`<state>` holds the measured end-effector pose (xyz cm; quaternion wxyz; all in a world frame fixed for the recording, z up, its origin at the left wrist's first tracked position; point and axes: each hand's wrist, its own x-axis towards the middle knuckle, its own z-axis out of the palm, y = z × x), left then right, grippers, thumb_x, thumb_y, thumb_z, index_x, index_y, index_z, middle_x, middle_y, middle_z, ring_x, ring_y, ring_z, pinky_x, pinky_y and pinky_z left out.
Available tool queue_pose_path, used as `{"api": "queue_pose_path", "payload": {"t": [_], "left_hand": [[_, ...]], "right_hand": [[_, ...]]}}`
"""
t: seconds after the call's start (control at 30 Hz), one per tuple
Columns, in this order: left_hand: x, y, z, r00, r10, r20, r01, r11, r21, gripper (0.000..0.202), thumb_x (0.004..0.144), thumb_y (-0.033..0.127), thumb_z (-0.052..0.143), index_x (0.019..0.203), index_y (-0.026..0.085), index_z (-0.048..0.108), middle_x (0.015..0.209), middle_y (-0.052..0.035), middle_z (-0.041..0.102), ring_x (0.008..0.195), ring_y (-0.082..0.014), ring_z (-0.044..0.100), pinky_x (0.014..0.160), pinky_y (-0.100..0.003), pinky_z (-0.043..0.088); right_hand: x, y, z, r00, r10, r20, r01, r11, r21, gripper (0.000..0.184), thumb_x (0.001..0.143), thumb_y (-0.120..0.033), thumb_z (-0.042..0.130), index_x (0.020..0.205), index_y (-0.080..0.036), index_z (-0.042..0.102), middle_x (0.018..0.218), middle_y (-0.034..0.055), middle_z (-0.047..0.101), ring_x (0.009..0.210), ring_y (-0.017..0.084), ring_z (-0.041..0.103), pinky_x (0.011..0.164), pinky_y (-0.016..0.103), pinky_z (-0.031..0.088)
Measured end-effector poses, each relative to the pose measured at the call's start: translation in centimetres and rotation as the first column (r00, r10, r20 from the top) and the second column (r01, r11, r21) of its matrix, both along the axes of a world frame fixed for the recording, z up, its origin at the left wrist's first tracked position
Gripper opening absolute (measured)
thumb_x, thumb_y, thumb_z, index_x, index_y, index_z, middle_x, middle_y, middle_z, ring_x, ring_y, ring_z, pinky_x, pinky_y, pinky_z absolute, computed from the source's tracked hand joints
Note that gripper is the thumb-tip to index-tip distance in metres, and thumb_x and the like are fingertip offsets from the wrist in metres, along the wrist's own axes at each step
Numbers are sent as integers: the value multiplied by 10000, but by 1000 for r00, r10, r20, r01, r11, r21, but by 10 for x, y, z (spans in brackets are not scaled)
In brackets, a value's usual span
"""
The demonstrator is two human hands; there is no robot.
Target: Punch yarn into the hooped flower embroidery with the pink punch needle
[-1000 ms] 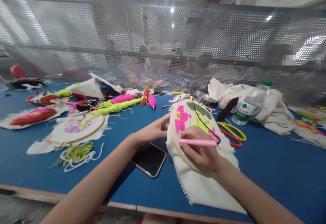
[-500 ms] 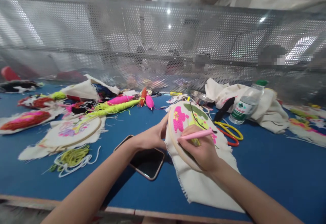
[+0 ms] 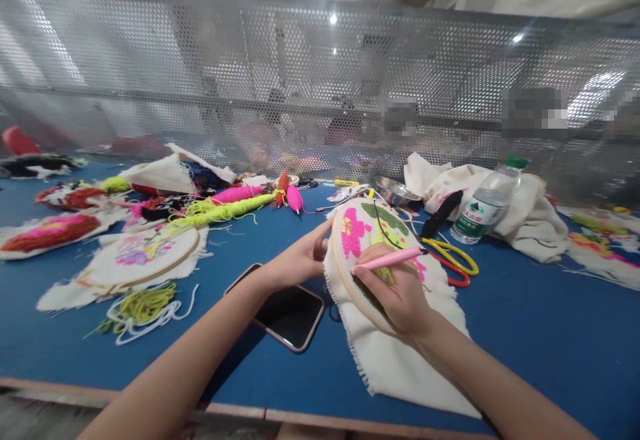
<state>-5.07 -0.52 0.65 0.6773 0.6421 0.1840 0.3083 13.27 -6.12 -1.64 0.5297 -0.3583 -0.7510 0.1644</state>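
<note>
A wooden embroidery hoop with cream cloth stands tilted on the blue table. Pink, yellow-green and dark green stitching shows on the cloth. My left hand is closed on the hoop's left rim. My right hand lies over the cloth, fingers wrapped round a pink punch needle that points right, with dark thread running up from it.
A phone lies face up under my left wrist. Yellow and red scissors, a water bottle and a heap of cloth sit to the right. A second hoop, yarn skeins and loose thread lie left. A perforated screen closes the back.
My right hand has shifted the pink needle slightly up across the cloth and tilted it. My left hand closed tighter on the rim. The view moved a little.
</note>
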Motion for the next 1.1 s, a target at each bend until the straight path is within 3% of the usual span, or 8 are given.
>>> {"api": "queue_pose_path", "payload": {"t": [0.17,0.43,0.7,0.83,1.0,1.1], "left_hand": [[-1,-1,3,1000,-5,-26,5,1000,21,884,699,133,704,1435,258,232,1237,-124,594,1059,-262,595,801,-293,502],[1,-4,6,1000,-12,1,12,997,73,864,692,104,701,1426,257,272,1413,-99,429,1282,-289,399,982,-333,416],[0,-3,4,1000,10,-25,-6,990,141,903,684,70,692,1441,268,239,1483,-58,322,1358,-278,267,1068,-337,319],[-2,-1,6,1000,4,-17,-3,995,97,877,677,45,652,1431,275,268,1472,-38,347,1357,-283,268,1043,-341,347],[-4,2,12,1000,-20,12,21,999,-48,691,697,92,546,1363,225,423,1363,-48,502,1260,-305,421,987,-366,385],[-2,2,12,998,67,-5,-67,997,-44,617,751,169,594,1349,194,444,1311,-76,548,1213,-303,468,969,-378,393]], "right_hand": [[0,0,0,1000,24,-5,-24,1000,3,43,851,-185,554,828,-207,583,819,28,604,805,172,580,754,332,467],[3,-1,1,999,4,40,-4,1000,-10,48,860,-215,542,849,-211,589,827,35,620,803,177,593,749,327,474],[4,-1,1,998,4,68,-6,999,32,49,859,-208,536,846,-208,584,810,35,620,780,174,587,734,334,469],[2,-1,3,999,-6,50,6,1000,7,42,838,-232,578,814,-206,601,795,31,631,766,173,597,728,332,472],[2,0,8,996,-2,-91,-19,973,-229,103,756,-298,692,754,-202,656,761,15,685,712,176,638,657,294,508],[7,1,13,1000,-10,25,15,975,-221,119,805,-322,639,808,-207,669,836,31,702,784,199,651,705,313,503]]}}
